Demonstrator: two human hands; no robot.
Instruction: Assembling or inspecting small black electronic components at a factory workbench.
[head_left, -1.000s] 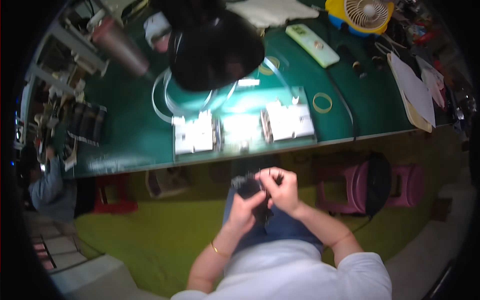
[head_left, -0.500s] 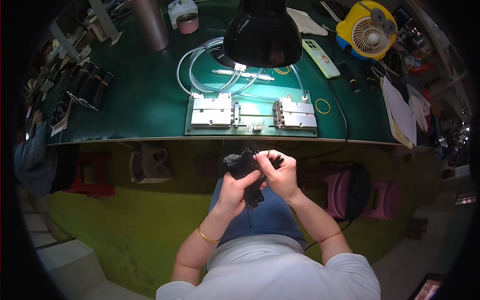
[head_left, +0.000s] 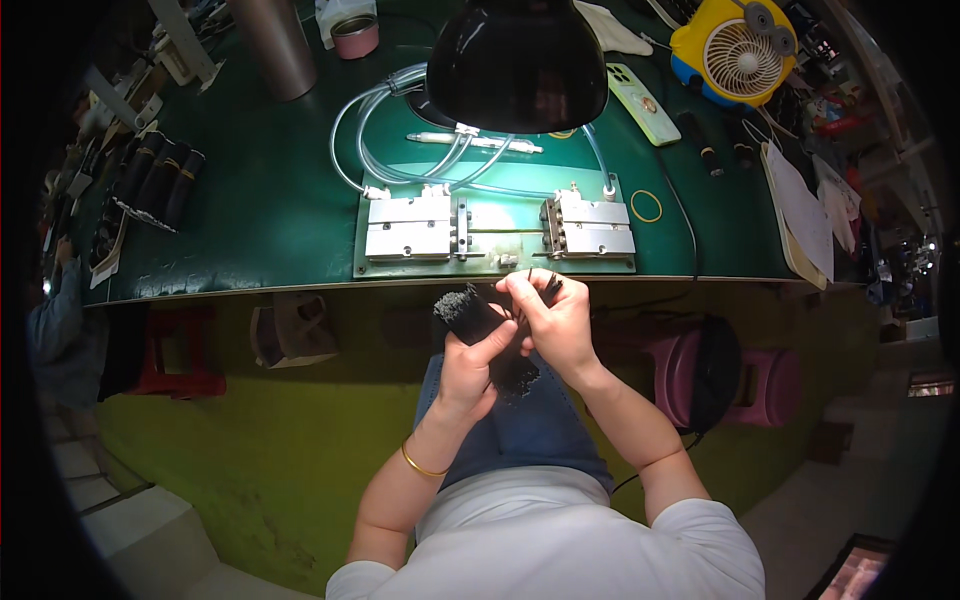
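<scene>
Light falls from the black lamp (head_left: 517,75) onto the silver blocks (head_left: 408,232) and green plate (head_left: 503,216), while the floor (head_left: 390,385) beneath the table (head_left: 250,215) lies in shadow. The centre is fairly sharp (though the black bundle (head_left: 472,320) swallows detail); edges bend and corners go black.

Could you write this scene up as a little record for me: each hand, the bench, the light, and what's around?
Left hand: wrapped around a bundle of thin black strands
Right hand: pinching a few dark strands beside the bundle
Bench: green top; two silvery blocks on a plate near the front edge
Light: black lamp above the bench
Bench, right side: phone, yellow-and-blue fan
Below, right: purple stool
Far left: another person's sleeve
</scene>
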